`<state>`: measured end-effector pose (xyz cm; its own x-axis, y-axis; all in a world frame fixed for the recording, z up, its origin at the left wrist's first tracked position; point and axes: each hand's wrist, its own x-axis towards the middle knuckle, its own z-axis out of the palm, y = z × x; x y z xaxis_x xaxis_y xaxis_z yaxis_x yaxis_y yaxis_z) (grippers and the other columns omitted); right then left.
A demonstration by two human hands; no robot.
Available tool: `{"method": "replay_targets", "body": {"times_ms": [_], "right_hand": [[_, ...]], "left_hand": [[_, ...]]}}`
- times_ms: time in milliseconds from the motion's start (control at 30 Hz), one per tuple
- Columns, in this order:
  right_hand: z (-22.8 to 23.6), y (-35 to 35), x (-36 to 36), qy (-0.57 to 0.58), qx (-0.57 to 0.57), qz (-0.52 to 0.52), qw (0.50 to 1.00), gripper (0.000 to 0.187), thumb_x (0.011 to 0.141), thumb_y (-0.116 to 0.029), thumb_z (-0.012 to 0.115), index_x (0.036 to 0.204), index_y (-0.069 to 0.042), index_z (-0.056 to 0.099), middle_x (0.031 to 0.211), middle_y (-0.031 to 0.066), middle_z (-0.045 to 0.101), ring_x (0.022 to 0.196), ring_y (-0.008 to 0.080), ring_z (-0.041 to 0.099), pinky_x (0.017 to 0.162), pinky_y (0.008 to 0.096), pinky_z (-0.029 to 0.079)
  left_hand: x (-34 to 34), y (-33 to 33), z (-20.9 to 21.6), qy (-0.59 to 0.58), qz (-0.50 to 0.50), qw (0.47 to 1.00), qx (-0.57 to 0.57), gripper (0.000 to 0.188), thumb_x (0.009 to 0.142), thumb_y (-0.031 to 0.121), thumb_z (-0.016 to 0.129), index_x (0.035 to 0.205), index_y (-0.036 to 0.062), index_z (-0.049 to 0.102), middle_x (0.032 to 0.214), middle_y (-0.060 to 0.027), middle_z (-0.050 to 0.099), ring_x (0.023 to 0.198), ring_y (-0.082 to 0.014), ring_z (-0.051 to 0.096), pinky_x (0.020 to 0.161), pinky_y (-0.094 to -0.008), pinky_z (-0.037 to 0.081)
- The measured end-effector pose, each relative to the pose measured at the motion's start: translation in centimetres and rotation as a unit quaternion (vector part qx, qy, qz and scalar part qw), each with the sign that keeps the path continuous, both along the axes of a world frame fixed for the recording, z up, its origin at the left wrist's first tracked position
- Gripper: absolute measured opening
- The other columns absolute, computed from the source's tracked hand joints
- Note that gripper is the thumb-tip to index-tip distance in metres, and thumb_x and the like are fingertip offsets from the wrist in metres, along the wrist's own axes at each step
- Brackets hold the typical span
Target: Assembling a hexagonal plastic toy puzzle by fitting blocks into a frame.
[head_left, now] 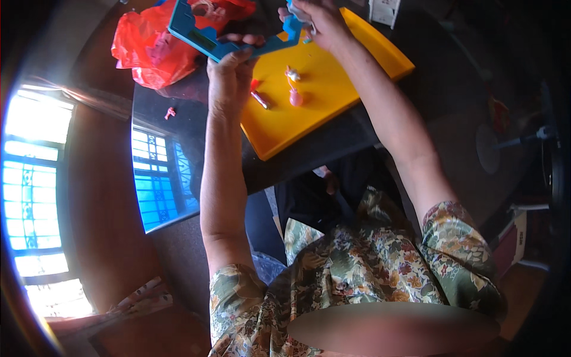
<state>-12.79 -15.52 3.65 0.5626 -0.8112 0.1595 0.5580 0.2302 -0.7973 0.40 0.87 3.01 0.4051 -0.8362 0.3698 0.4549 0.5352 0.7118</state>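
My left hand (235, 59) is wrapped round the lower edge of a blue plastic frame (275, 44) with a notched, stepped outline, held up over the far part of the table. My right hand (324, 25) is closed at the frame's right end, with a crumpled whitish cloth (307, 18) in its fingers against the blue plastic. Below the hands lies a yellow tray (330, 98). On it are a pink rounded trinket (295, 98), a small white and gold figure (292, 74) and a red and silver tube (260, 100). The frame's top runs out of view.
A red plastic bag (140, 50) lies crumpled left of the tray. A small pink piece (171, 113) rests on the dark glossy table (184, 128), which mirrors a window. A white stand (385, 11) is at the far right, and a fan (489, 147) stands farther right.
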Motion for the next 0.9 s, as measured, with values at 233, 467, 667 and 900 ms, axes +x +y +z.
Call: {"method": "replay_targets", "body": {"times_ms": [233,467,667,900], "right_hand": [[-1.7,3.8,1.5,-0.073,0.046,0.097,0.991,0.027,0.096,-0.03,0.061,0.116,-0.013,0.056,0.106,0.0074,0.066,0.101,0.0229,0.067,0.09,0.0373,0.052],[-0.8,-2.5,-0.8,-0.04,-0.037,0.038,0.998,0.025,0.1,-0.026,0.053,0.11,-0.004,0.059,0.099,0.0137,0.067,0.097,0.026,0.069,0.085,0.0388,0.058],[-1.4,0.7,0.8,-0.052,-0.065,0.063,0.995,0.03,0.099,-0.028,0.054,0.119,-0.005,0.053,0.101,0.0124,0.066,0.097,0.0251,0.067,0.09,0.0389,0.055],[-1.2,3.4,1.7,-0.037,0.035,0.055,0.997,0.038,0.095,-0.028,0.062,0.126,-0.01,0.048,0.101,0.011,0.064,0.096,0.0251,0.066,0.089,0.0397,0.054]], "left_hand": [[0.1,-1.3,-1.4,0.085,0.001,0.992,-0.091,0.034,0.074,-0.014,0.057,0.101,0.0046,0.054,0.095,-0.0146,0.067,0.1,-0.0343,0.065,0.101,-0.0506,0.048],[-1.4,-0.8,0.0,0.05,-0.042,0.998,-0.013,0.032,0.073,-0.013,0.058,0.101,0.0029,0.053,0.092,-0.0147,0.066,0.096,-0.0349,0.066,0.099,-0.0504,0.05],[2.6,0.0,-0.7,0.012,-0.048,0.999,0.011,0.033,0.071,-0.013,0.059,0.099,0.0038,0.055,0.089,-0.0145,0.066,0.094,-0.0335,0.067,0.097,-0.0528,0.05],[-0.1,-0.8,-0.6,0.079,0.047,0.995,-0.038,0.037,0.07,-0.014,0.059,0.102,0.0032,0.05,0.091,-0.014,0.064,0.095,-0.0335,0.064,0.097,-0.0518,0.05]]}}
